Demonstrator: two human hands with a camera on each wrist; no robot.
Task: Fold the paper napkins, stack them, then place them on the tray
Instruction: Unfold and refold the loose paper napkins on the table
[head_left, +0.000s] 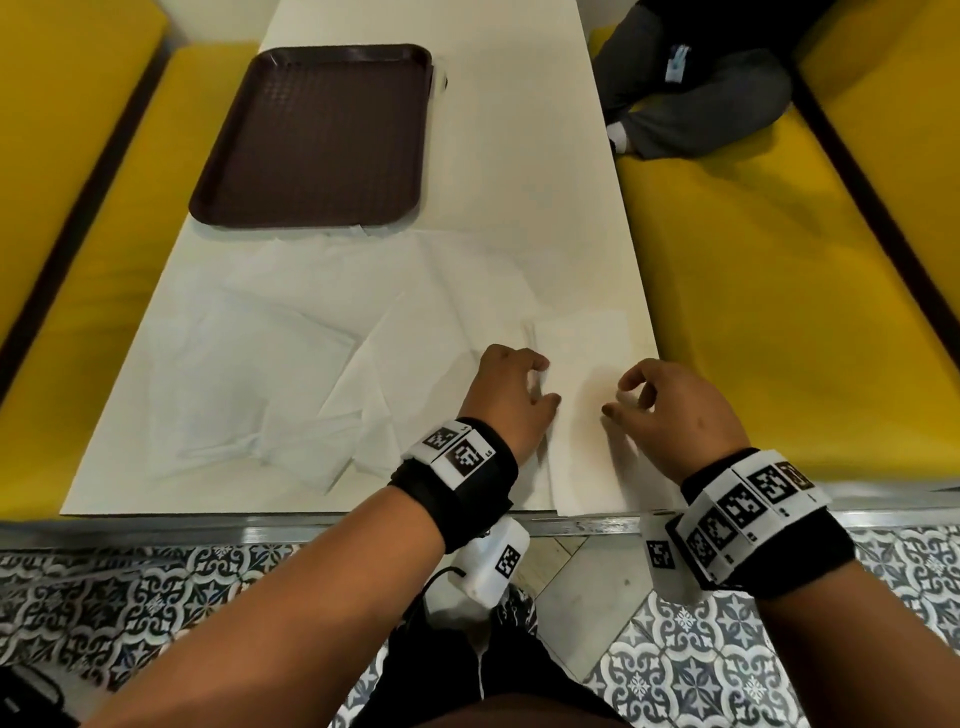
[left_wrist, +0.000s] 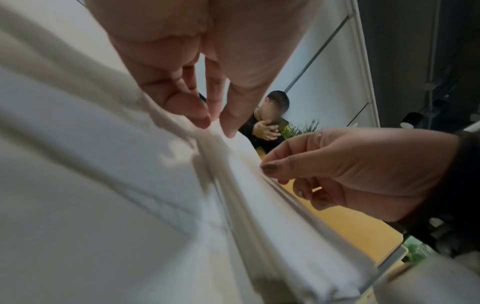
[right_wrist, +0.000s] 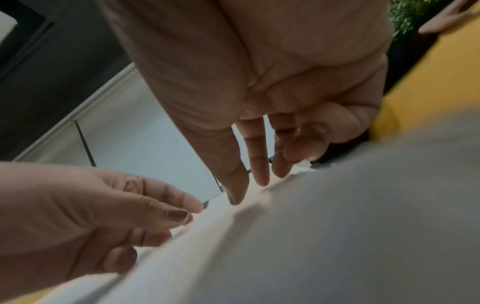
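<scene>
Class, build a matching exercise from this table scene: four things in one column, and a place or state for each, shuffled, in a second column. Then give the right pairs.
Things:
1. tray
2. folded napkin
3. unfolded napkins
4. bench seat

Places or states:
A. yellow, beside the table
B. spread rumpled, left of the hands
C. dark brown, holding nothing
D. under both hands at the near edge

Pairs: 1-C, 2-D, 3-B, 4-A
</scene>
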